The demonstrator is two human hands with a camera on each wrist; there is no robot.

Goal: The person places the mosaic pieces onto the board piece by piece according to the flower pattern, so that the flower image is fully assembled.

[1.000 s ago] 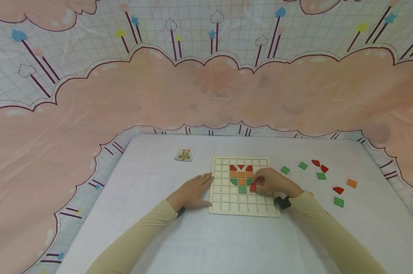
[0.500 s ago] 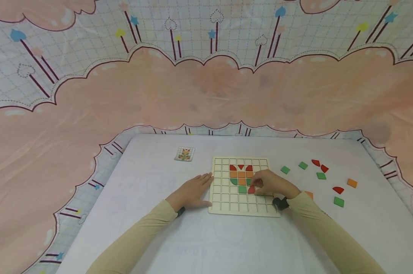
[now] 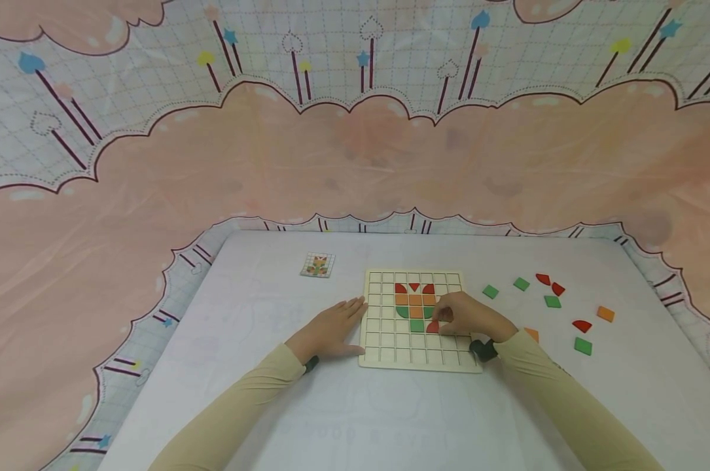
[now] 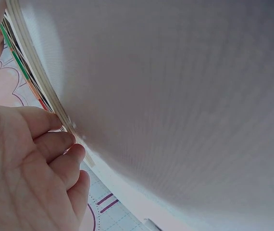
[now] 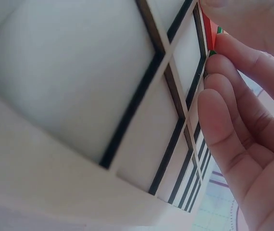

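Note:
A wooden grid board (image 3: 387,356) lies on the white table. Its upper middle cells hold red, orange and green tiles, with a green square tile (image 3: 416,325) lowest. My left hand (image 3: 330,330) rests along the board's left edge, thumb spread; its fingertips touch the rim in the left wrist view. My right hand (image 3: 469,314) pinches a red rounded tile (image 3: 432,326) at the cell right of that green square. In the right wrist view the thumb and forefinger hold this red tile (image 5: 209,30); whether it sits fully in the cell cannot be told.
Right of the board lie several loose tiles: green squares (image 3: 552,301), red rounded ones (image 3: 581,326) and orange ones (image 3: 605,314). One orange tile (image 3: 531,334) is partly hidden by the right sleeve. A small pattern card (image 3: 317,264) lies at the back left.
My right hand has shifted slightly left, bringing the red rounded tile down beside the green square, where it now lies flatter. The left hand stays in place.

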